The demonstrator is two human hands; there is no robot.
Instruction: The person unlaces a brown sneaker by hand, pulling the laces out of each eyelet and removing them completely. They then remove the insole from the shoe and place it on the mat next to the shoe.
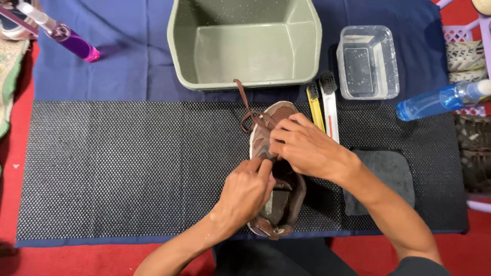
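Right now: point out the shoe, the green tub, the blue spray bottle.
shoe (279,115): head view, toe cap.
green tub (245,84): head view, near rim.
blue spray bottle (434,102): head view, body.

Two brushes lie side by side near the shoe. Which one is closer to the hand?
The yellow-handled brush is closer. It lies right beside the right hand on the shoe; the white-handled brush lies on its far side, nearer the clear tub.

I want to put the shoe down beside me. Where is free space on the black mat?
The mat is bare left of the shoe, up to the green tub. The right is crowded: two brushes, a grey cloth, a blue bottle.
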